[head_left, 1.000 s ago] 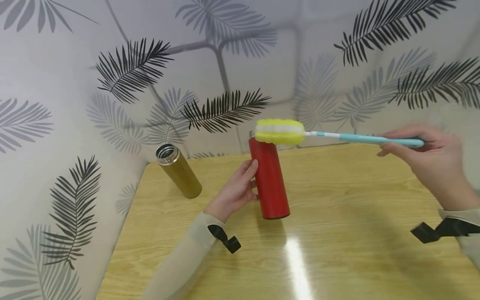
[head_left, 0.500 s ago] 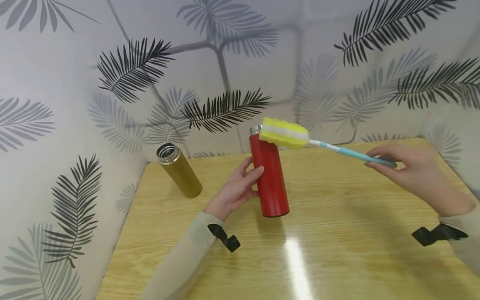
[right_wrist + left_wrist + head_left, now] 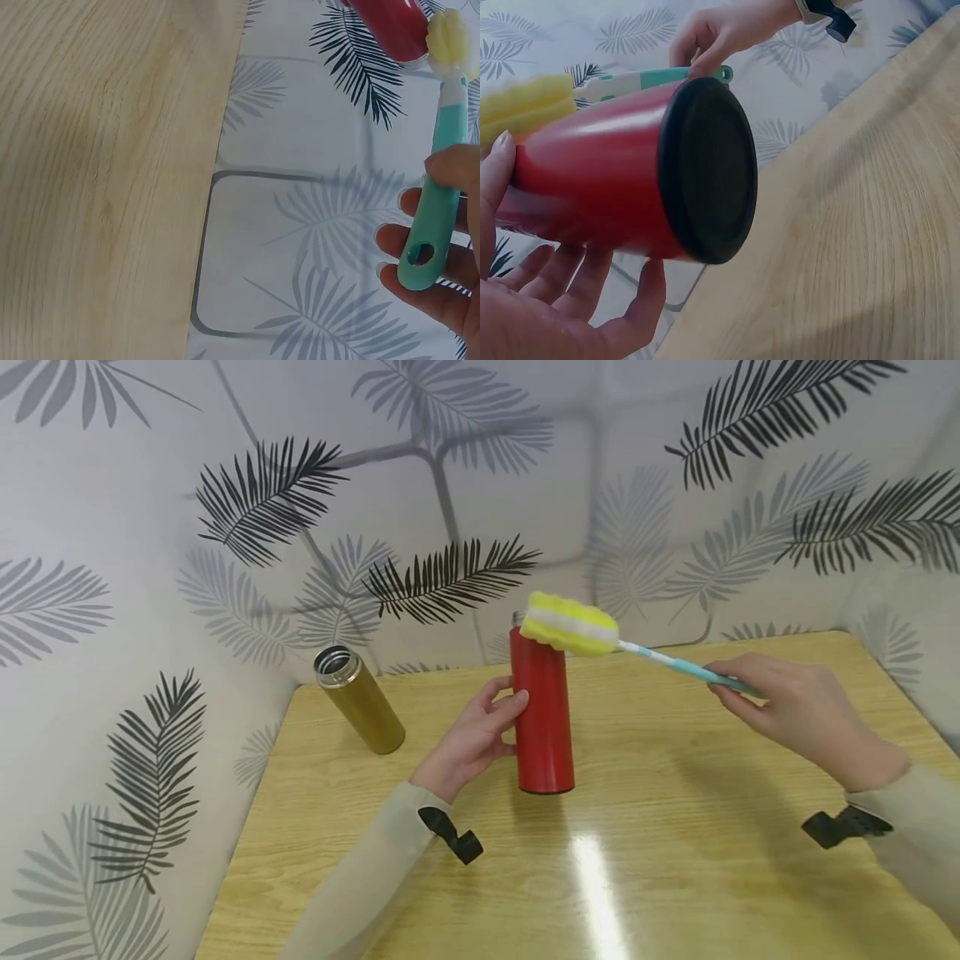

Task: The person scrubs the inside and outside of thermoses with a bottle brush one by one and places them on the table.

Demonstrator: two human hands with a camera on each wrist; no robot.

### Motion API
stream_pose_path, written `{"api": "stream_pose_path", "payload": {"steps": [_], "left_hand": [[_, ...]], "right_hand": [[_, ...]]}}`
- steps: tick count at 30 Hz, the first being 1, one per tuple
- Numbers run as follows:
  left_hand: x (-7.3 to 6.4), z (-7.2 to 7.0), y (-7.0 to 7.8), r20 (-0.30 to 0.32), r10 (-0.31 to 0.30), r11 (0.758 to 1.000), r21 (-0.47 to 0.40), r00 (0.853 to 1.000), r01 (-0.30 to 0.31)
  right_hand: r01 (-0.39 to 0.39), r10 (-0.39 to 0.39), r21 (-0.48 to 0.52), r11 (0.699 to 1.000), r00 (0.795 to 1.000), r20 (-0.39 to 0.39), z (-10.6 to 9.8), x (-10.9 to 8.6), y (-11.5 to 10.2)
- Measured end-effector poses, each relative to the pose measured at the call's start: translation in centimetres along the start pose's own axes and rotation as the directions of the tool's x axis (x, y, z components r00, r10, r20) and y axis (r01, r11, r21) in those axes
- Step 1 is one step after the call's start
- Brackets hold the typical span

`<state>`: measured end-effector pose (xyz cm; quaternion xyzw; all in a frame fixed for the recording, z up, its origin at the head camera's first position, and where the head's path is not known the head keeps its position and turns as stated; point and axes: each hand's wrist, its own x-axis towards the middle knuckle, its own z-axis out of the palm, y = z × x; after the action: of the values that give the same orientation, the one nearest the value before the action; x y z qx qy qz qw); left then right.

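In the head view my left hand (image 3: 480,735) grips a red vacuum flask (image 3: 543,718) round its left side, raised above the table. The flask's dark base (image 3: 711,172) faces the left wrist camera. My right hand (image 3: 810,714) pinches the turquoise handle (image 3: 439,195) of a bottle brush, thumb on one side and fingers behind. The brush's yellow and white sponge head (image 3: 572,625) overlaps the flask's upper right edge, hiding most of its silver neck. In the right wrist view, sponge and flask mouth end lie side by side.
A gold-brown flask (image 3: 362,702), without a lid, stands upright at the table's back left. The wooden table (image 3: 675,860) meets a leaf-patterned wall (image 3: 637,443) at the back and on the left.
My right hand has moved left and slightly down, and the brush now slants with its sponge end higher. The red flask has turned more upright in my left hand.
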<state>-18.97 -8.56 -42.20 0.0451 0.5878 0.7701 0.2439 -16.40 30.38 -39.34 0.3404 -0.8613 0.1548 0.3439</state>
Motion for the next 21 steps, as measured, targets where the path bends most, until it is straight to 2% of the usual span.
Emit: {"api": "stream_pose_path", "payload": {"steps": [9, 15, 21], "left_hand": [[0.4, -0.1, -0.1, 0.02, -0.023, 1.0, -0.013, 1.0, 0.023], [0.5, -0.2, -0.1, 0.039, -0.023, 0.999, -0.025, 0.999, 0.024], [0.7, -0.6, -0.2, 0.019, -0.025, 0.998, -0.058, 0.999, 0.026]], "right_hand": [[0.031, -0.032, 0.017, 0.999, 0.996, 0.083, 1.1, 0.3, -0.1], [0.033, -0.034, 0.013, 0.999, 0.997, 0.066, 1.3, 0.3, -0.1], [0.046, -0.047, 0.011, 0.999, 0.997, 0.067, 1.5, -0.2, -0.1]]}}
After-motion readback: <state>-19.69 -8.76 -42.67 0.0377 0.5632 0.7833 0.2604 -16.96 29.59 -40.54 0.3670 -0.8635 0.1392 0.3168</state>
